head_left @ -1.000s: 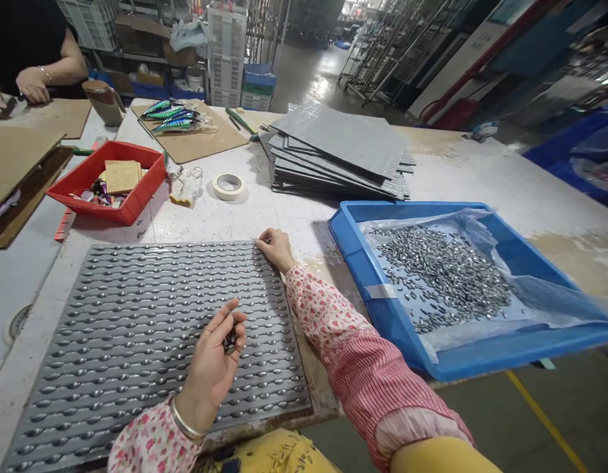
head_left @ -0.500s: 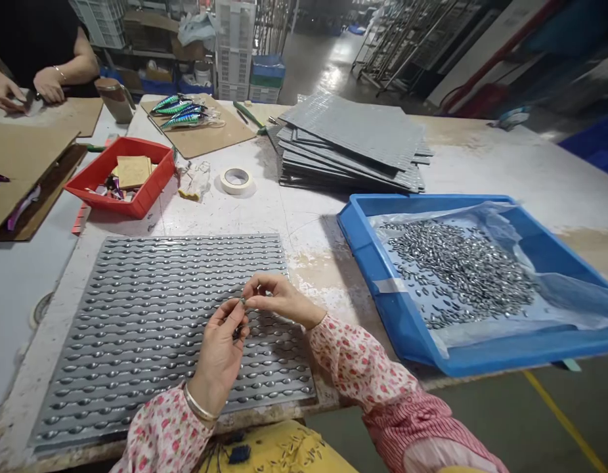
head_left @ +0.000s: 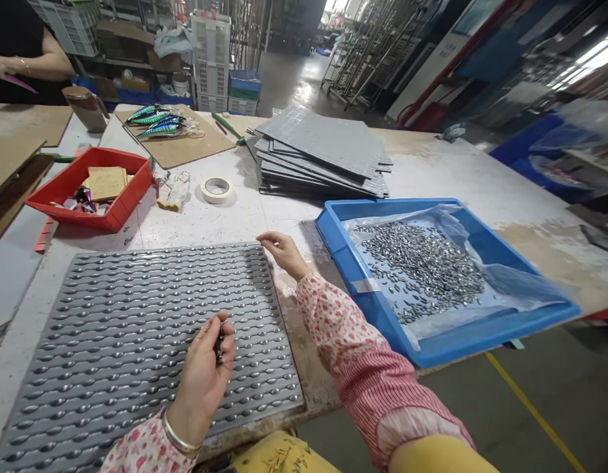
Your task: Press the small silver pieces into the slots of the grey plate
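My left hand (head_left: 208,374) is curled around a small cluster of dark, shiny oval metal pieces (head_left: 219,343), above the grey ridged board (head_left: 151,315). Rows of similar shiny oval pieces line that board from edge to edge. My right hand (head_left: 283,251) reaches to the board's far right corner, thumb and fingertips pinched together. Whatever sits in that pinch is too small to make out. To the right, a blue tray (head_left: 333,236) lined with clear plastic film holds a loose heap of the same oval metal pieces (head_left: 422,263).
Behind lie a stack of grey boards (head_left: 324,151), a roll of tape (head_left: 216,190), a red bin (head_left: 111,220) and green-blue fishing lures (head_left: 159,121) on brown cardboard (head_left: 186,148). Another person's hand (head_left: 3,66) holds a purple item at the far left.
My right hand has left my left hand and moved up to the board's far corner. My left hand has dropped slightly, still holding its pieces. The camera view has turned right.
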Tool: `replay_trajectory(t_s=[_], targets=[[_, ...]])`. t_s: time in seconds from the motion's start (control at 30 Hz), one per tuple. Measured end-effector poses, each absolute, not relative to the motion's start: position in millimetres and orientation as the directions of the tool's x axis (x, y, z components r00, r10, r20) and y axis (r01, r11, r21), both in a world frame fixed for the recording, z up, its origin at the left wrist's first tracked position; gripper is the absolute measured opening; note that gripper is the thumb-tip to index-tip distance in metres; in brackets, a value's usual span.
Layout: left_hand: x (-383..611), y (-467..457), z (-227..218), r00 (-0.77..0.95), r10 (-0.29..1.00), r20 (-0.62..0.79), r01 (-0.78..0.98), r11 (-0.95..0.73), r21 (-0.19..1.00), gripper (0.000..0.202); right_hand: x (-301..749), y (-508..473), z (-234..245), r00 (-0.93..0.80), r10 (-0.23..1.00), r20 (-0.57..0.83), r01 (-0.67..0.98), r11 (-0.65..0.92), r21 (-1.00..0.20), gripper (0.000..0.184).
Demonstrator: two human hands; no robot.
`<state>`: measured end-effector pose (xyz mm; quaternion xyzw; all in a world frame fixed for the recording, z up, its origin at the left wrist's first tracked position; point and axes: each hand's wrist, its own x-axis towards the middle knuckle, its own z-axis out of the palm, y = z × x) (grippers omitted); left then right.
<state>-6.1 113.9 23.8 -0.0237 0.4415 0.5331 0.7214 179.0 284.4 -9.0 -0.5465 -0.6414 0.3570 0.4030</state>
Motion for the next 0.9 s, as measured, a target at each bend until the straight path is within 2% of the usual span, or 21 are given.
replay_trajectory(t_s=[0.1, 0.43, 0.57, 0.7, 0.8, 0.9], targets=[[-8, 114, 24, 0.085, 0.757, -0.647, -0.796, 0.443, 0.413, 0.01, 187, 309, -22, -0.073, 0.993, 0.094, 0.541, 0.119, -0.833, 0.009], [-7, 118, 24, 0.077, 0.724, -0.685, -0.792, 0.462, 0.399, 0.013, 187, 330, -44, -0.065, 0.998, 0.005, 0.581, 0.041, -0.813, 0.005], [-5, 116, 23, 0.085, 0.718, -0.691, -0.796, 0.466, 0.387, 0.013, 187, 324, -49, -0.008, 0.999, 0.044, 0.541, 0.041, -0.84, 0.019], [-6, 114, 25, 0.084, 0.706, -0.703, -0.8, 0.468, 0.375, 0.012, 183, 304, -51, 0.068, 0.989, 0.132, 0.446, 0.088, -0.891, 0.048], [-7, 112, 26, 0.065, 0.706, -0.705, -0.803, 0.457, 0.383, 0.012, 177, 285, -52, -0.02, 0.994, 0.109, 0.252, 0.111, -0.961, 0.061], [-6, 110, 27, 0.077, 0.707, -0.703, -0.806, 0.459, 0.374, 0.012, 169, 274, -51, -0.149, 0.989, 0.021, 0.135, 0.041, -0.99, 0.07]])
